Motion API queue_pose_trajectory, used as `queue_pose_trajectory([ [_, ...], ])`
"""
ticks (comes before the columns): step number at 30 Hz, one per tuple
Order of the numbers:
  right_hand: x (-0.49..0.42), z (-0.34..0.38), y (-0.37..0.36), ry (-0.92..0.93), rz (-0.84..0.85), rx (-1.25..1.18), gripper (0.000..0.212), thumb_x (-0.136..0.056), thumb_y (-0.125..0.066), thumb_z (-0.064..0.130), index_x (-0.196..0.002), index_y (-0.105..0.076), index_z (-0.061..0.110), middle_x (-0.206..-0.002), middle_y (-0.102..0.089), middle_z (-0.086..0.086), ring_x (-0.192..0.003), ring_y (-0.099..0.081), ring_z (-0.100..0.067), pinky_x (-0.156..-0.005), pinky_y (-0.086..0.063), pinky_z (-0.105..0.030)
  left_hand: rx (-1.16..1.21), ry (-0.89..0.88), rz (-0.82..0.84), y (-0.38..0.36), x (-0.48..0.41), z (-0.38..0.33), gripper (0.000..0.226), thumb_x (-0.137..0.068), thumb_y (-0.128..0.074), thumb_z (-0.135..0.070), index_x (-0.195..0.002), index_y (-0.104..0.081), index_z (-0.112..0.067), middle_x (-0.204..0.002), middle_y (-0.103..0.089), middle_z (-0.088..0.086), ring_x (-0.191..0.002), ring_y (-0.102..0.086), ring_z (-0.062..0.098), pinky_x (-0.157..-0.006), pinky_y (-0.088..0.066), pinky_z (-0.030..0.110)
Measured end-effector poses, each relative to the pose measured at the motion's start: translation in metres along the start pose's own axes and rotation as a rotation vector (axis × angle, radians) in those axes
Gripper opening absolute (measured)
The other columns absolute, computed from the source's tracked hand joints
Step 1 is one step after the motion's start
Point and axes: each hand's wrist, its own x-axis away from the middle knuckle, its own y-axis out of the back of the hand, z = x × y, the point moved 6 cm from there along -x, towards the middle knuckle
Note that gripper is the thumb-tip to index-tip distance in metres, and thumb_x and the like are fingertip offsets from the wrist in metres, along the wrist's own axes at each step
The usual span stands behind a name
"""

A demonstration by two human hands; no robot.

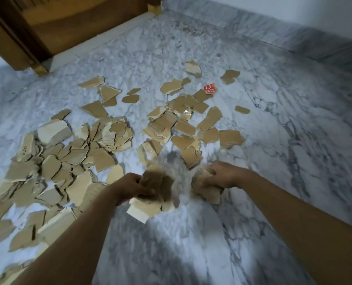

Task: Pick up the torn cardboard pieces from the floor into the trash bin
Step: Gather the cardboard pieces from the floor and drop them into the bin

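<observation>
Torn brown cardboard pieces lie scattered over the marble floor (274,140). A dense heap (68,157) spreads at the left and a looser group (181,124) sits in the middle. My left hand (129,186) grips a bundle of cardboard pieces (152,200) just above the floor. My right hand (222,173) grips another bundle of pieces (208,192) beside it. Both bundles are blurred by motion. No trash bin is in view.
A small red printed scrap (210,88) lies among the far pieces. A wooden door and its frame (47,33) stand at the back left. A grey skirting and white wall (294,38) run along the back right.
</observation>
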Motion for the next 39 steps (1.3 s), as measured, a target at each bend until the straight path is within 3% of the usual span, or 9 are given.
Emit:
queue_pose_trajectory([
  [4, -0.035, 0.004, -0.060, -0.046, -0.002, 0.326, 0.042, -0.089, -0.063, 0.035, -0.123, -0.053, 0.013, -0.136, -0.042, -0.019, -0.125, -0.045, -0.041, -0.098, -0.046, -0.043, -0.507, 0.038, 0.115, -0.003, 0.006, 0.007, 0.033, -0.069, -0.087, -0.023, -0.099, -0.078, -0.018, -0.092, -0.074, 0.000, -0.096, -0.066, 0.019, -0.088, -0.046, 0.029],
  [11, -0.045, 0.000, -0.065, -0.065, -0.100, 0.228, 0.045, -0.076, -0.076, 0.029, -0.098, -0.038, 0.018, -0.095, -0.051, -0.007, -0.087, -0.054, -0.029, -0.067, -0.045, -0.036, -0.664, -0.071, -0.066, 0.009, -0.022, -0.013, 0.047, -0.065, -0.090, -0.032, -0.108, -0.076, -0.017, -0.120, -0.065, 0.011, -0.107, -0.058, 0.023, -0.088, -0.045, 0.028],
  [15, -0.053, -0.002, -0.070, -0.076, 0.044, 0.324, 0.044, -0.081, -0.078, 0.033, -0.112, -0.054, 0.012, -0.110, -0.057, -0.010, -0.096, -0.060, -0.029, -0.077, -0.056, -0.038, -1.021, -0.136, -0.042, 0.011, -0.062, -0.032, 0.056, -0.066, -0.086, -0.042, -0.118, -0.070, -0.031, -0.162, -0.013, 0.009, -0.147, -0.013, 0.038, -0.118, -0.023, 0.049],
  [17, -0.058, -0.005, -0.070, -0.070, 0.082, 0.374, 0.043, -0.080, -0.079, 0.032, -0.110, -0.057, 0.010, -0.108, -0.060, -0.010, -0.095, -0.063, -0.029, -0.080, -0.058, -0.039, -1.074, -0.133, 0.016, -0.002, -0.082, -0.026, 0.036, -0.067, -0.084, -0.042, -0.100, -0.072, -0.036, -0.162, -0.019, 0.011, -0.151, 0.005, 0.034, -0.120, -0.016, 0.052],
  [19, -0.061, -0.006, -0.070, -0.060, 0.093, 0.413, 0.042, -0.077, -0.082, 0.030, -0.101, -0.054, 0.010, -0.101, -0.058, -0.009, -0.090, -0.061, -0.027, -0.075, -0.056, -0.036, -1.075, -0.126, -0.022, -0.012, -0.092, -0.019, 0.025, -0.066, -0.084, -0.039, -0.084, -0.067, -0.037, -0.156, -0.031, 0.011, -0.149, -0.005, 0.036, -0.115, -0.027, 0.050],
  [24, -0.050, -0.002, -0.055, -0.082, 0.105, 0.417, 0.036, -0.083, -0.078, 0.027, -0.101, -0.051, 0.012, -0.095, -0.052, -0.006, -0.087, -0.054, -0.025, -0.075, -0.051, -0.036, -0.942, -0.178, -0.141, -0.017, -0.081, -0.021, 0.044, -0.074, -0.082, -0.023, -0.112, -0.060, -0.018, -0.116, -0.064, 0.008, -0.104, -0.062, 0.024, -0.091, -0.051, 0.033],
  [31, -0.070, 0.037, 0.031, -0.043, -0.175, 0.006, 0.069, -0.072, -0.089, 0.036, -0.125, -0.059, 0.004, -0.117, -0.066, -0.010, -0.105, -0.065, -0.027, -0.084, -0.054, -0.033, -0.728, -0.209, -0.138, -0.032, -0.052, 0.007, 0.056, -0.075, -0.077, -0.024, -0.118, -0.041, -0.021, -0.097, -0.066, 0.008, -0.086, -0.064, 0.028, -0.075, -0.055, 0.040],
  [34, -0.081, 0.053, 0.037, -0.120, -0.166, 0.011, 0.087, -0.081, -0.083, 0.036, -0.146, -0.039, -0.002, -0.142, -0.051, -0.016, -0.129, -0.052, -0.033, -0.095, -0.047, -0.035, -0.645, -0.176, -0.200, -0.028, -0.051, 0.015, 0.071, -0.073, -0.080, -0.028, -0.128, -0.037, -0.023, -0.101, -0.067, 0.009, -0.089, -0.065, 0.029, -0.075, -0.055, 0.039],
  [39, -0.096, 0.028, -0.002, -0.349, -0.258, 0.041, 0.125, -0.076, -0.086, 0.039, -0.158, 0.004, 0.008, -0.156, -0.021, -0.027, -0.140, -0.033, -0.045, -0.110, -0.039, -0.048, -0.737, -0.149, -0.178, -0.026, -0.052, 0.008, 0.040, -0.074, -0.081, -0.027, -0.106, -0.063, -0.011, -0.102, -0.068, 0.008, -0.097, -0.063, 0.025, -0.076, -0.049, 0.030],
])
